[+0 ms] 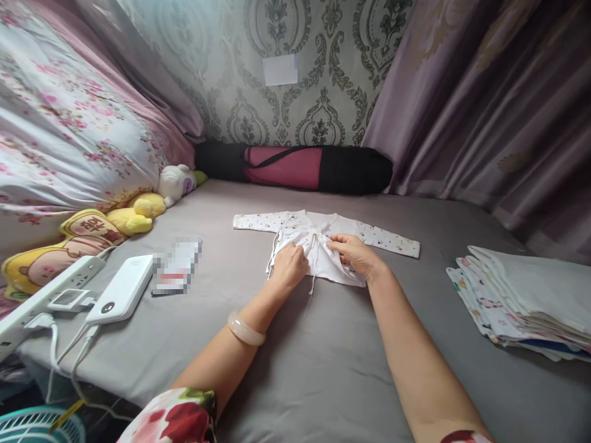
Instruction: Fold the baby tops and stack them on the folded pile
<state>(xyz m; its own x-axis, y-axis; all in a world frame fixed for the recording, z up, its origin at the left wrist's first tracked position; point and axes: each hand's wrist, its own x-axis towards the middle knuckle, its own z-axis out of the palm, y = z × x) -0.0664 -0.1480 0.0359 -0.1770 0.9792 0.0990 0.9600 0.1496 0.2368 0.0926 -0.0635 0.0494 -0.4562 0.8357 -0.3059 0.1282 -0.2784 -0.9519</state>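
Note:
A small white baby shirt [318, 223] with a tiny print lies spread on the grey bed sheet, both sleeves stretched out to the sides. Its lower front is turned so that plain white cloth shows, and thin ties hang at the middle and the left side. My left hand [290, 266], below a pale bangle [246, 330], is closed on the left part of the shirt's front. On the right part, my right hand [353, 253] pinches the cloth between thumb and fingers.
Folded cloths [530, 301] are stacked at the right. To the left lie a white power bank [124, 289], a power strip [69, 280], a blurred packet [178, 266] and plush toys [136, 212]. A long black and pink bag [286, 167] rests against the wall.

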